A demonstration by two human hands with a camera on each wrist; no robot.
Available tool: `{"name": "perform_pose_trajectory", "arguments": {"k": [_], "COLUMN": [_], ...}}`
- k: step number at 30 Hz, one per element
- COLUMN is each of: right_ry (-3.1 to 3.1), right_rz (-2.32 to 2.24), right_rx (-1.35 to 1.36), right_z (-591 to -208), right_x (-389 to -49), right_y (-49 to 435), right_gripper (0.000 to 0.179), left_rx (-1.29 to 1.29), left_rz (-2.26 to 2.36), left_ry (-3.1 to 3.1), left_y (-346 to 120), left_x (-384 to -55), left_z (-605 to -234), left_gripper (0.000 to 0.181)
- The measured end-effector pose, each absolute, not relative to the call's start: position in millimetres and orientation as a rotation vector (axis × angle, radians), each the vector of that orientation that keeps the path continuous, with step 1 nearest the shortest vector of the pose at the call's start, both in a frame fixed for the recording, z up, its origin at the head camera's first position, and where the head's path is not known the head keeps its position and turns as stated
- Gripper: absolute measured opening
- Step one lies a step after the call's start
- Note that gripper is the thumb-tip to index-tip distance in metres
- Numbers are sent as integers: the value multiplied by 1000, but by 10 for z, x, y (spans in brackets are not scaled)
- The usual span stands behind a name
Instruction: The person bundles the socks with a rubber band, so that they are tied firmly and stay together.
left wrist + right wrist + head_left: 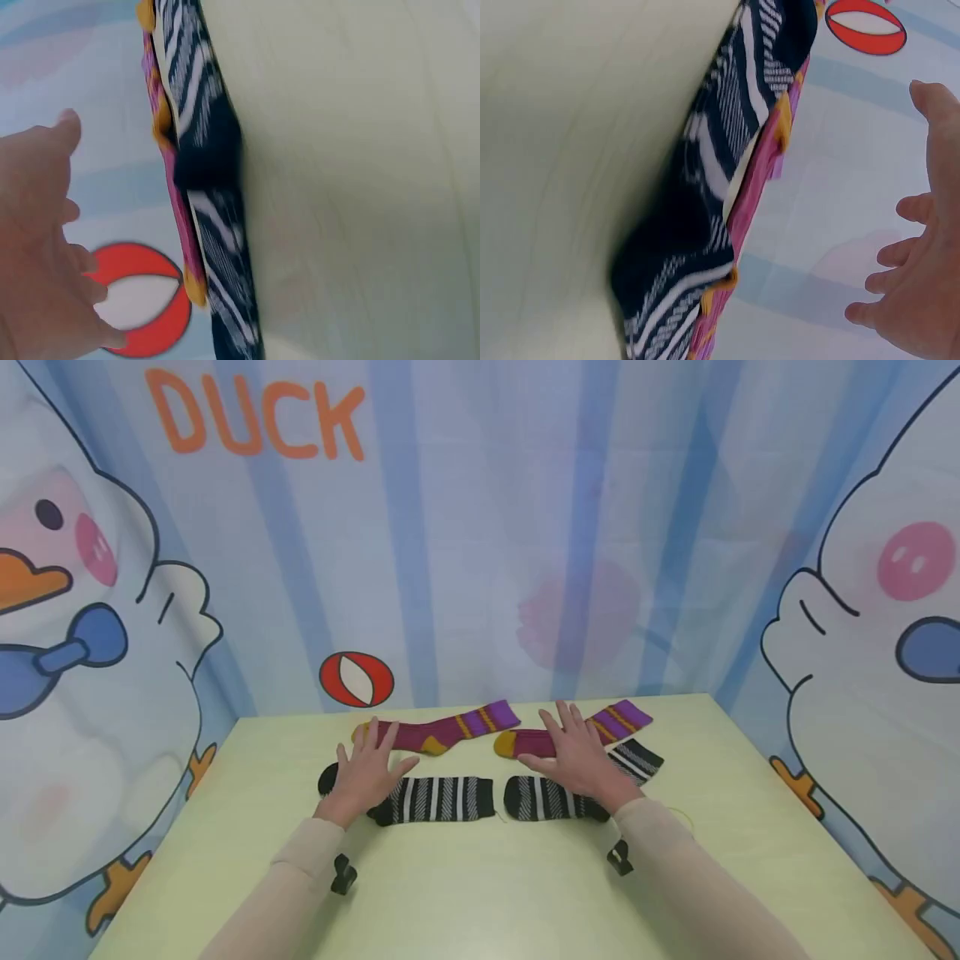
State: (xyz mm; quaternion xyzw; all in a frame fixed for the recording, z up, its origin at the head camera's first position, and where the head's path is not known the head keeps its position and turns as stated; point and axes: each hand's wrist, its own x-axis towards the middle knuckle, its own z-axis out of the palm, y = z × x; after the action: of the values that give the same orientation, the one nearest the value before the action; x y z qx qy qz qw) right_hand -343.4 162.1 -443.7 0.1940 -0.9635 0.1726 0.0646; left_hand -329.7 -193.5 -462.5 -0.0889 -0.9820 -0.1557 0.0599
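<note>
My left hand (367, 778), fingers spread, hovers over the left black-and-white striped sock (442, 799) and hides part of its foot. My right hand (579, 758), also spread, is above the right striped sock (543, 797), covering its middle. Both wrist views show air between the hands and the socks, and neither hand holds anything. Behind lie two maroon socks with purple cuffs and mustard heels and toes: the left maroon sock (450, 729) near the left fingertips, the right maroon sock (528, 742) partly behind the right hand.
The socks lie on a pale yellow table (480, 893). A striped curtain (480, 527) with printed ducks and a red-and-white ball stands at its back edge. A thin yellow loop (681, 815) lies by the right forearm. Black straps (343, 875) hang under both wrists.
</note>
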Motion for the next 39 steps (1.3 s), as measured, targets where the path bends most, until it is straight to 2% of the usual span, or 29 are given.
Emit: {"name": "perform_pose_trajectory", "arguments": {"k": [14,26,39], "right_ry": [-2971,-3043,-3066], "right_rz": [437,386,337], "right_rx": [818,901,895], "right_z": [-4585,-4752,-4770], "right_x": [-3367,-3296,-3280], "right_y": [1321,1099,1017], "right_gripper": [81,85,79], "left_rx": [5,-49,-110], "left_rz": [-585,-686,-690], "left_ry": [-3119,-3114,-3115], "left_y": [-2489,-2684,-2708], "left_x": [-3268,-3226,-3217], "left_z": [-4666,-4775,-4827], "left_gripper": [88,83,77]}}
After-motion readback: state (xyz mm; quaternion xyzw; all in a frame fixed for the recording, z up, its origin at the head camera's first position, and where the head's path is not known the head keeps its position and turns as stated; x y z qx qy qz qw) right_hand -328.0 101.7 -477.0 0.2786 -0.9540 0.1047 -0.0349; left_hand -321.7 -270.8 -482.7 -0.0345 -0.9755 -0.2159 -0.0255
